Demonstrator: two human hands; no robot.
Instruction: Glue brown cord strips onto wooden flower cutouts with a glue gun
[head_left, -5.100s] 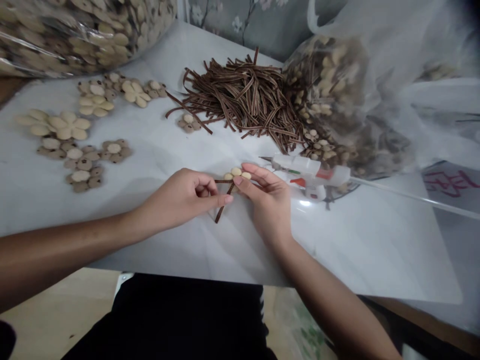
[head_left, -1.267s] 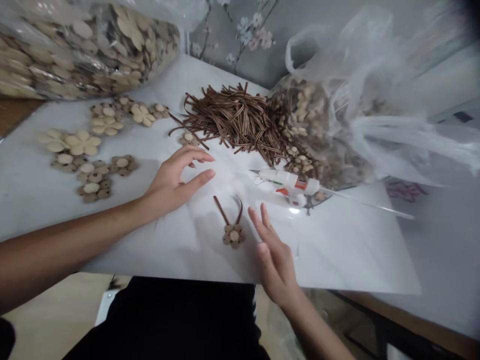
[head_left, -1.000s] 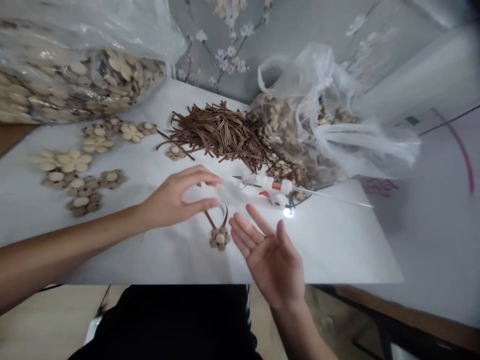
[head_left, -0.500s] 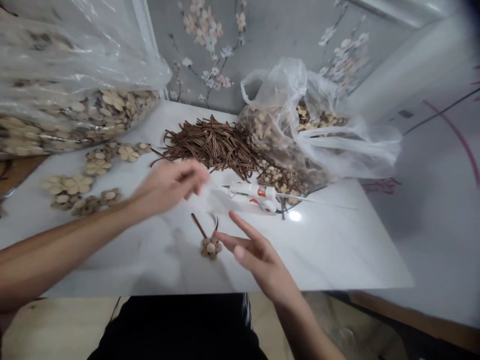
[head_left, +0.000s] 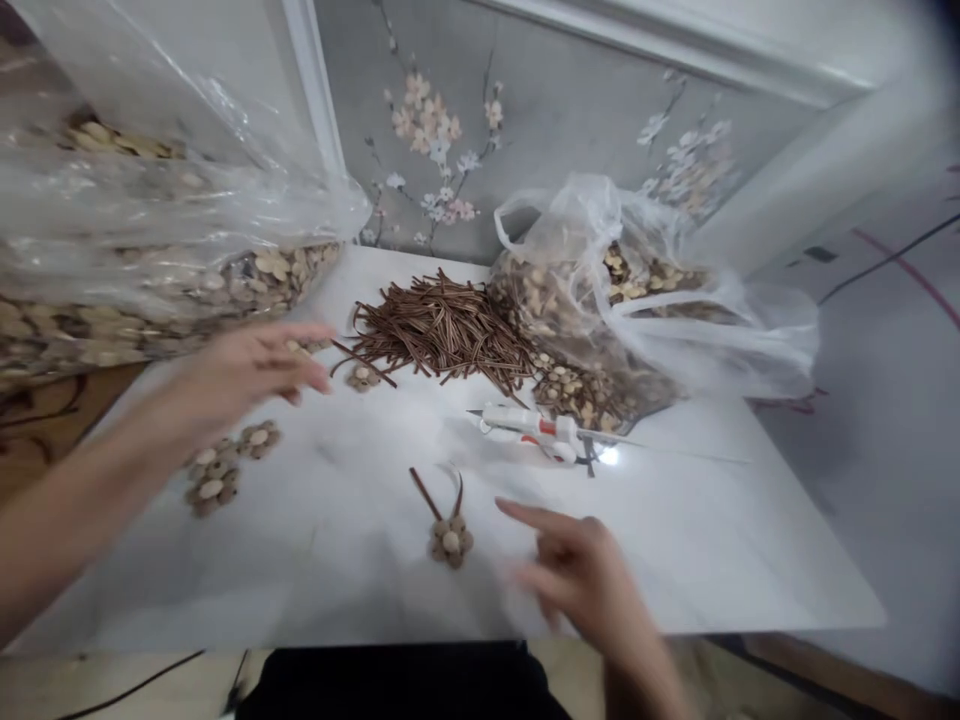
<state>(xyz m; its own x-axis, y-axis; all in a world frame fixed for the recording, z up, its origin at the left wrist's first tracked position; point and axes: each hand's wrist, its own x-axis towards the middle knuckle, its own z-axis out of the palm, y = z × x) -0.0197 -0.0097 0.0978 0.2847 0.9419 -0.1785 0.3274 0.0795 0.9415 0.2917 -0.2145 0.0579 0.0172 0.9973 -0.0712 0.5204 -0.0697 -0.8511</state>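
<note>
My left hand (head_left: 244, 370) is over the left side of the table, fingers stretched out and holding nothing. Under and around it lie wooden flower pieces; a brown flower cluster (head_left: 212, 490) shows below its wrist, and a single flower (head_left: 364, 376) sits past its fingertips. My right hand (head_left: 589, 570) hovers at the front right, index finger extended and the others loosely bent and blurred, with nothing visible in it. Left of that finger, apart from it, a brown flower with a pale centre (head_left: 451, 541) lies flat, two brown strips (head_left: 426, 494) spreading from it in a V.
A white and red glue gun (head_left: 529, 425) lies on the white table (head_left: 337, 560). Behind it are a heap of brown strips (head_left: 442, 330) and a plastic bag (head_left: 600, 290) of flower pieces. A larger clear bag (head_left: 187, 215) fills the back left.
My left hand has moved left, away from the middle toward the flower pieces. My right hand has drawn off to the right of the flower with strips. The view has shifted somewhat.
</note>
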